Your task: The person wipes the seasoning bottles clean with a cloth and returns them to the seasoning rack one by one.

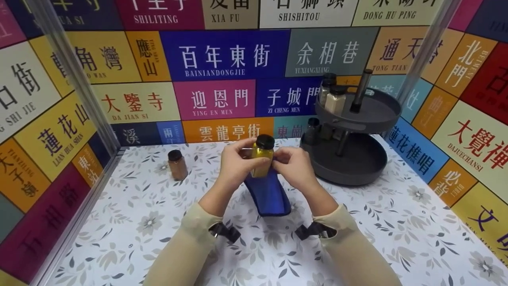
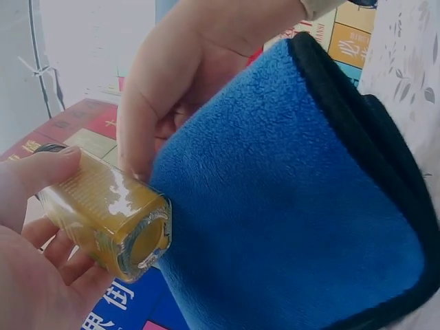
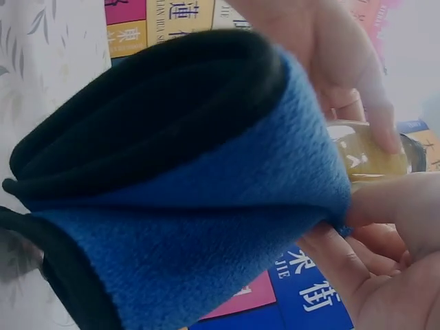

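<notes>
My left hand [image 1: 235, 162] grips a square glass jar of yellow spice [image 2: 103, 206] with a black lid, thumb on one side and fingers on the other. The jar is raised above the table and tilted, its base toward the left wrist camera. A folded blue cloth [image 1: 266, 194] with dark edging hangs below the jar. My right hand [image 1: 293, 163] pinches the cloth close beside the jar, and the cloth [image 3: 206, 240] drapes down from those fingers. In the left wrist view the cloth lies right at the jar's base.
A jar of brown spice [image 1: 178, 167] with a black lid stands on the table [image 1: 131, 230] to the left. At the back right is a dark two-tier round rack [image 1: 349, 174], with several jars on its left side. Printed panels [image 1: 222, 55] wall in the table.
</notes>
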The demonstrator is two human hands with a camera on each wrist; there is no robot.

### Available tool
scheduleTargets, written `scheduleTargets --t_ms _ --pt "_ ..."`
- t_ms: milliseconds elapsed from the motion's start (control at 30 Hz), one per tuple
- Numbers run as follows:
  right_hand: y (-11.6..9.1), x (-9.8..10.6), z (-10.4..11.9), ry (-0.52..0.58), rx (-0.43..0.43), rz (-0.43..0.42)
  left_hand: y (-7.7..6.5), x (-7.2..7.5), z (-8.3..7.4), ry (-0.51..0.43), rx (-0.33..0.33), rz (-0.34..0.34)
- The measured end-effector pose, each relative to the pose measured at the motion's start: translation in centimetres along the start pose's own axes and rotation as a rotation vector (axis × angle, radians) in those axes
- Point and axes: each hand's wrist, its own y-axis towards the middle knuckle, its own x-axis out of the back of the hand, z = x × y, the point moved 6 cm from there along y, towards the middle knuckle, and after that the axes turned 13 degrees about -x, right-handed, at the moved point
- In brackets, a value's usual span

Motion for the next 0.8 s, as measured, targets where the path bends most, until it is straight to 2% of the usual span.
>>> scheduleTargets --t_ms 200,433,500,600,800 --pt "-0.2 1.8 0.6 0.193 -0.021 -0.069 0.0 -0.9 0.8 -0.001 0.007 0.039" --pt "-1.0 3.4 1.5 0.342 0.084 -0.179 0.0 -1.1 1.3 0.013 0.067 0.068" --pt "-1.2 3.5 1.6 0.351 0.102 -0.193 0.0 -1.0 1.3 0.016 0.074 0.063" --pt "-1.1 3.2 1.5 0.314 0.092 -0.184 0.0 -1.0 1.1 0.008 0.049 0.053" --pt "-0.3 1.5 0.7 0.169 0.016 -0.093 0.0 -0.5 0.6 -0.030 0.008 0.013"
